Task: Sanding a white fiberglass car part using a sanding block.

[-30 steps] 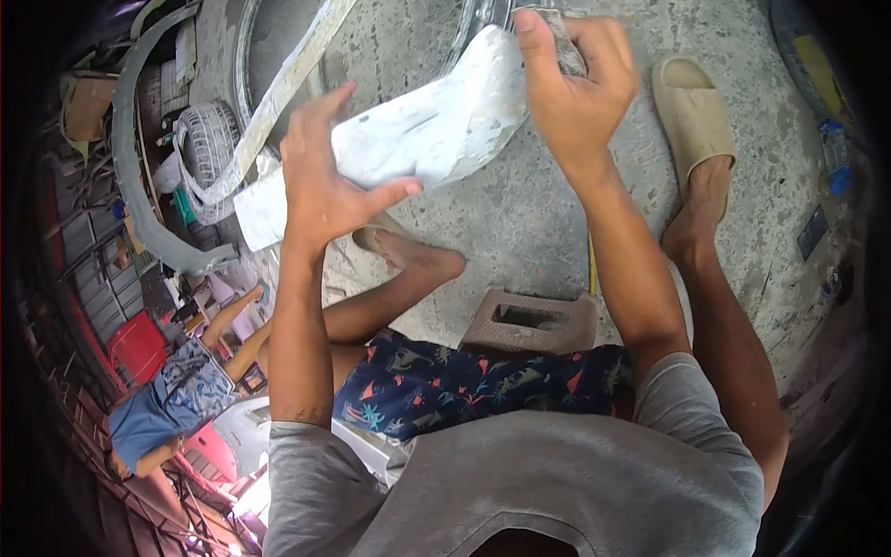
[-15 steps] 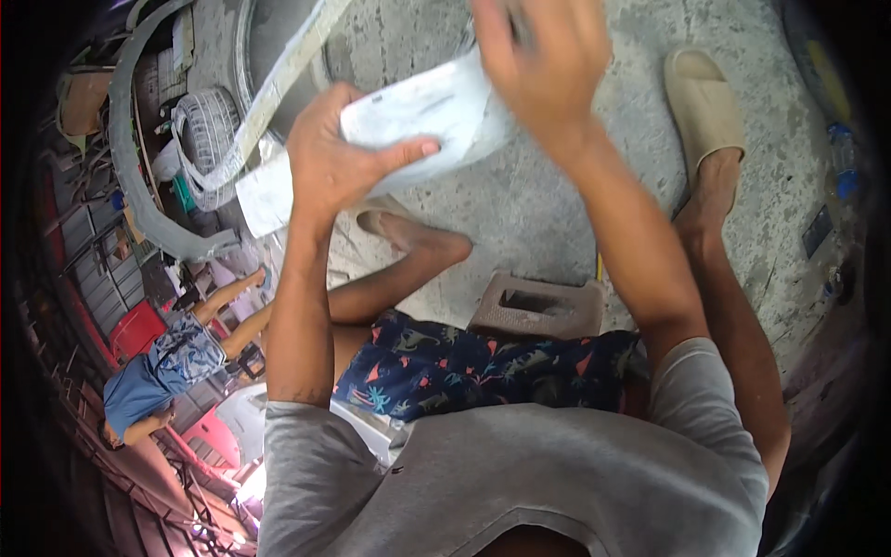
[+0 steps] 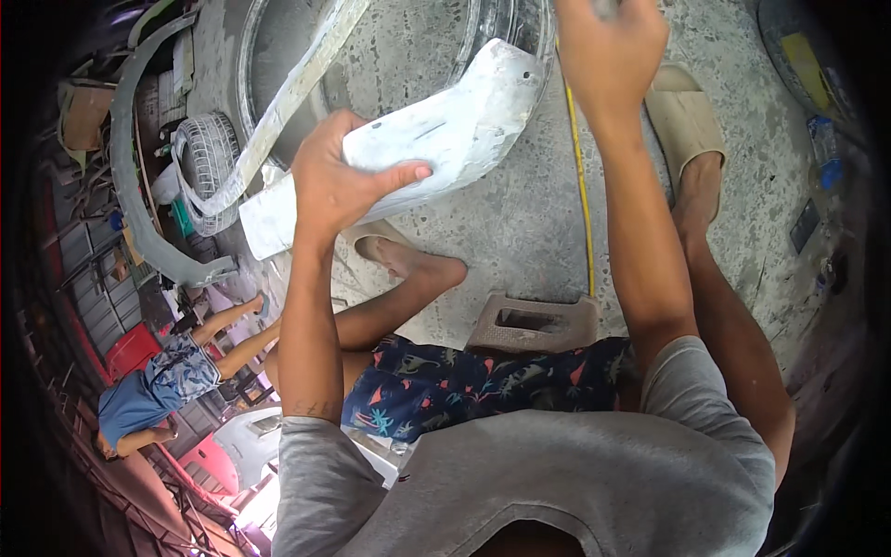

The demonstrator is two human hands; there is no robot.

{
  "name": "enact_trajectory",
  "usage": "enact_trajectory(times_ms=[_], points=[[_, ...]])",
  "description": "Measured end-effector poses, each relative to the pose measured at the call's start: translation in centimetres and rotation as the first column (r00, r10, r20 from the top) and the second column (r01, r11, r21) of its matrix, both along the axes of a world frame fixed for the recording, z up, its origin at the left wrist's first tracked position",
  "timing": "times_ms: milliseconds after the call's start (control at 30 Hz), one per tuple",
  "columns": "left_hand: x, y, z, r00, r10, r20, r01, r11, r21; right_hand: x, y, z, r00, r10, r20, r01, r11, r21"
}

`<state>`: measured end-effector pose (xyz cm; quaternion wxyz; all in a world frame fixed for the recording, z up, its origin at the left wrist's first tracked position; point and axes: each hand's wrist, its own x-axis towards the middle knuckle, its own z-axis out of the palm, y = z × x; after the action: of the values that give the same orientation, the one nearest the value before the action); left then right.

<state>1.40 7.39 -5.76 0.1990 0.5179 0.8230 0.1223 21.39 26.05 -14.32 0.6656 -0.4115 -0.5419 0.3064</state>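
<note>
two hands showing: left hand (image 3: pixel 325 190) is clamping white panel (image 3: pixel 441 135), upper centre; right hand (image 3: pixel 614 60) is hovering apart, upper right, grip unclear. yellow cord (image 3: pixel 581 176) is lying below. judged step: steadying panel; next move is likely needing firm left support.

Includes a treaded tire (image 3: pixel 213 148) beside a curved grey strip (image 3: pixel 128 167), a red chair (image 3: pixel 133 351), and a yellow cord (image 3: pixel 583 186) near a brown stool (image 3: pixel 538 336) on concrete (image 3: pixel 520 232).

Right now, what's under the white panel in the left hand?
Below the white panel, grey concrete floor shows past its edges, and a dark, curved, tyre-like object runs behind its right end. The panel hides its underside and whatever lies beneath.
</note>
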Motion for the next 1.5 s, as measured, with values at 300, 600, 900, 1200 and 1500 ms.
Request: enact_trajectory(times_ms=[300,600,900,1200,1500], points=[[-2.7,4.2,2.8,0.946,-0.026,0.322,0.082,0.984,-0.16,-1.0,-2.5,-1.0,0.932,0.33,-0.152,-0.359,0.899,-0.251],[-3.9,4.0,2.9,0.938,-0.168,0.303,0.204,0.975,-0.091,0.4,-5.5,1.5,0.951,0.288,-0.115,-0.302,0.776,-0.553],[-3.5,2.6,2.8,0.985,-0.172,-0.002,0.171,0.985,-0.037,1.1,-7.4,0.3,0.968,0.134,0.213,-0.052,0.935,-0.351],[-4.7,1.9,0.3,0.992,0.008,-0.127,0.002,0.997,0.081,1.8,-12.6,3.3,0.751,0.169,0.638,-0.236,0.972,0.021],[-4.4,1.8,1.7,0.998,-0.016,-0.061,0.019,0.999,0.041,0.1,-11.7,3.2,0.676,0.012,0.737,-0.201,0.965,0.169]])
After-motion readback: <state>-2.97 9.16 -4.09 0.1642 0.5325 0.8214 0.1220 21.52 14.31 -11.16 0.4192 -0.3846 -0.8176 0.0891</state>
